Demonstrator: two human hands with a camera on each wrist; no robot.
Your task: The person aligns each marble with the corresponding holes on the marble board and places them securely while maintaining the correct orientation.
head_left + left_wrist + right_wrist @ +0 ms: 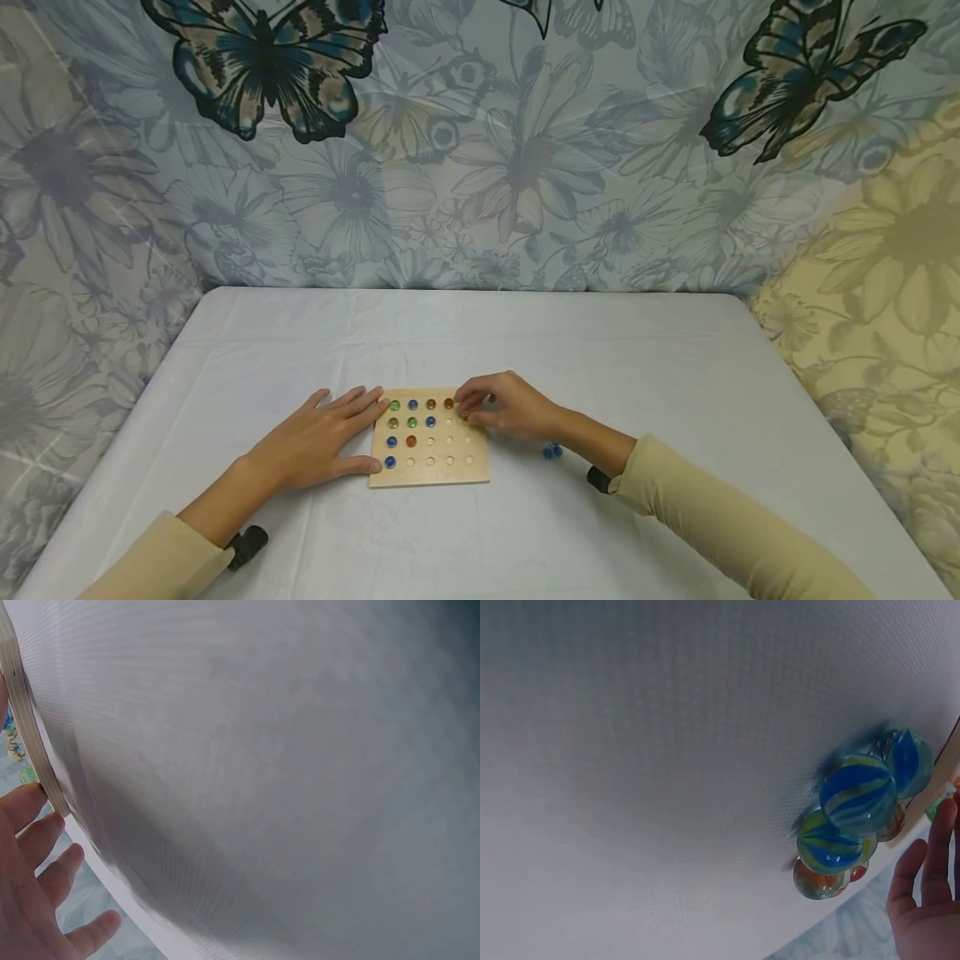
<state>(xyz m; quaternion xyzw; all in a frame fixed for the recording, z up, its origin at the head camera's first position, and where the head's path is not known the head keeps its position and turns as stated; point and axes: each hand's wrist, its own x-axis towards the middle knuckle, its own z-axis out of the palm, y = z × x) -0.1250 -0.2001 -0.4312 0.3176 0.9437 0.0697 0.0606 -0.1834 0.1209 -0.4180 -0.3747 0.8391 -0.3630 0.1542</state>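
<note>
A square wooden board (439, 473) with rows of round hollows lies on the table. Glass marbles fill its top and left hollows: a green marble (394, 406) in the top left corner, a blue marble (431, 422) in the second row, an orange marble (411, 441) in the third. My left hand (318, 442), fingers spread, rests along the board's left edge, thumb by the lower corner. Over the top right corner, my right hand (510, 406) pinches a small brownish marble (465, 415) between thumb and fingertips, which partly hide it. The right wrist view shows only some of its fingers (936, 870).
Right of the board, below the right forearm, several loose marbles (857, 793) sit clustered on the white tablecloth (600, 358); blue, green and orange streaks show in them. A flowered cloth with butterflies (266, 67) hangs behind the table.
</note>
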